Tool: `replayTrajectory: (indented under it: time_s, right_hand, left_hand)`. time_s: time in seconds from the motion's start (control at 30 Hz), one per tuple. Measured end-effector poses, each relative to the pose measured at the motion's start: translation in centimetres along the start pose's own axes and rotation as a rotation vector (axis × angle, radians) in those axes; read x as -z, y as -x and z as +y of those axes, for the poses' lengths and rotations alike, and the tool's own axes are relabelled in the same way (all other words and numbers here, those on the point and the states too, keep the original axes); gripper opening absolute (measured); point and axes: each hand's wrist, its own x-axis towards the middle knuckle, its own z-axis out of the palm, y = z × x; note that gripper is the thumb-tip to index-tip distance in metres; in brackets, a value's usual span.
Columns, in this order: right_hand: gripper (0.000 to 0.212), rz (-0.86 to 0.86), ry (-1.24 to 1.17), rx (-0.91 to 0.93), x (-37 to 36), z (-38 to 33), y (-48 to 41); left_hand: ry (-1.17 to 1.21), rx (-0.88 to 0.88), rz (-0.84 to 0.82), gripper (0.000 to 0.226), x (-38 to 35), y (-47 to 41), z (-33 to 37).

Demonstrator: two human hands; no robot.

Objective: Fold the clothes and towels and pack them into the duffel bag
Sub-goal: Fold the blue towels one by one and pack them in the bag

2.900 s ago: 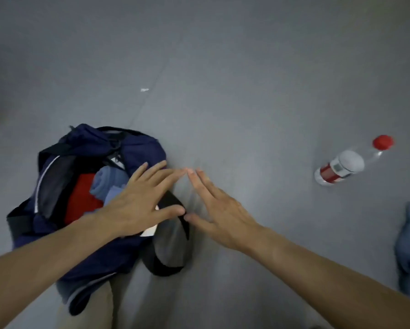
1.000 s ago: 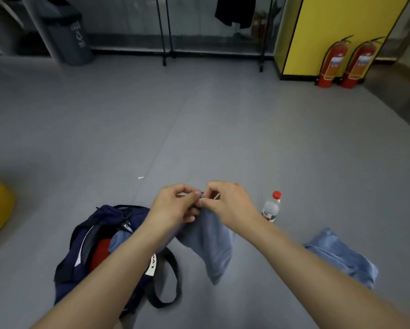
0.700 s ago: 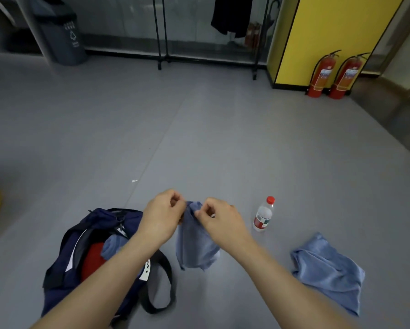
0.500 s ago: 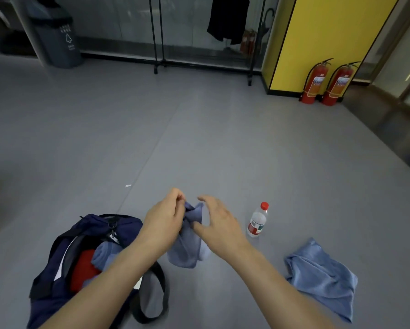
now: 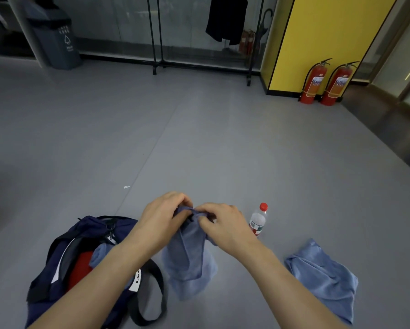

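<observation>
Both hands are closed on cloth. The left hand has its fingers curled over and pinches the bunched top edge of a dusty-blue terry towel. The right hand pinches the same edge just beside it, so the two sets of knuckles almost meet. The towel hangs straight down from the grip toward six o'clock in loose vertical folds. Its lower end seems to brush the grey vinyl floor, though the angle makes that hard to judge.

The open navy-blue fabric duffel bag lies at about eight o'clock from the hands, near the hanging towel. Inside it sit a red folded garment and a rolled blue towel. Its black webbing strap loops out on the floor under the left forearm. A second, lighter blue towel lies crumpled on the floor at four o'clock, well apart from the bag. A clear plastic water bottle with a red cap stands at three o'clock, just beside the right hand.

The fingertips of both hands are buried in the cloth. The left forearm covers part of the bag's mouth and most of its white label, whose lettering cannot be read. The bag's near end is cut off by the bottom edge. At the far wall, around one o'clock, stand two red fire extinguishers.
</observation>
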Motion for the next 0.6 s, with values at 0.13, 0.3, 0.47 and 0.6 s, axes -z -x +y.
replayTrajectory:
  time_s: [0.13,0.3,0.47,0.6]
  right_hand:
    - [0.018,0.002,0.044,0.004,0.0,-0.5,-0.1]
    - [0.015,0.134,0.030,0.016,0.8,-0.7,-0.2]
    - [0.021,0.155,0.106,0.017,1.9,-0.7,-0.2]
    - [0.020,0.111,0.242,-0.019,2.4,-0.5,-0.2]
  left_hand:
    - [0.074,-0.032,0.041,0.005,-0.3,0.3,0.6]
    - [0.046,-0.032,0.074,0.007,-0.1,-0.1,0.0]
    - [0.002,0.015,0.152,0.011,0.7,-0.5,-1.2]
    - [0.031,0.008,0.224,0.014,1.0,-0.4,-1.5]
